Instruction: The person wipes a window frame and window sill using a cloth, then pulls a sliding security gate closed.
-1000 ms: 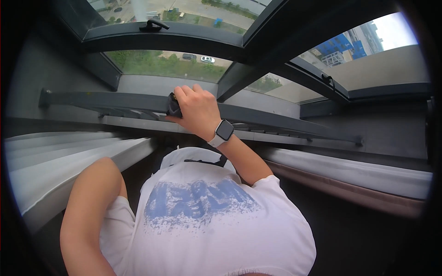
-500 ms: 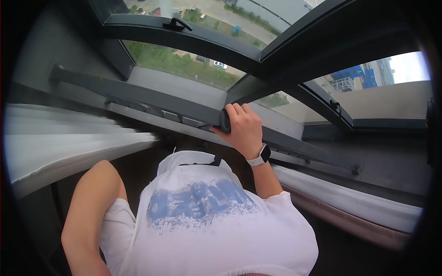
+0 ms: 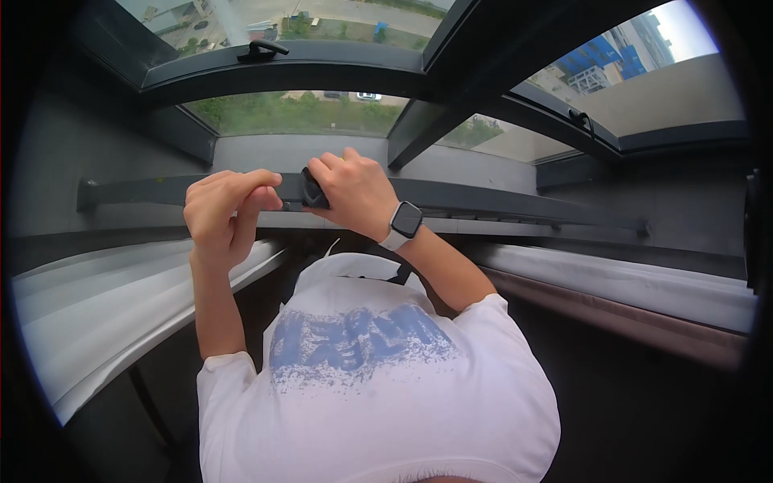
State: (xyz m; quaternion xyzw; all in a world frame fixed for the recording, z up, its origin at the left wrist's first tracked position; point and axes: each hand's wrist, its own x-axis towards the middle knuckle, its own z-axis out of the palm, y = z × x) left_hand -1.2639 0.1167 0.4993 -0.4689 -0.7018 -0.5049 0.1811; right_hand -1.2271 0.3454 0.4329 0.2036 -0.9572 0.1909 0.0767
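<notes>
My right hand, with a white-strapped watch on its wrist, grips a dark folded piece that looks like cloth. It presses this piece against the dark grey railing that runs across in front of me. Just left of it, my left hand is raised before the railing. Its fingers are bent and drawn together toward the thumb, and nothing shows between them. The palm side of my right hand is hidden.
Beyond the railing stand dark-framed windows with a black handle and another handle. A pale ledge lies below the glass. White curtains hang at the left and right, the right one beside a brownish curtain.
My right hand has moved left along the railing with the dark cloth. My left hand has come up from outside the view to the railing. My view has turned, levelling the railing.
</notes>
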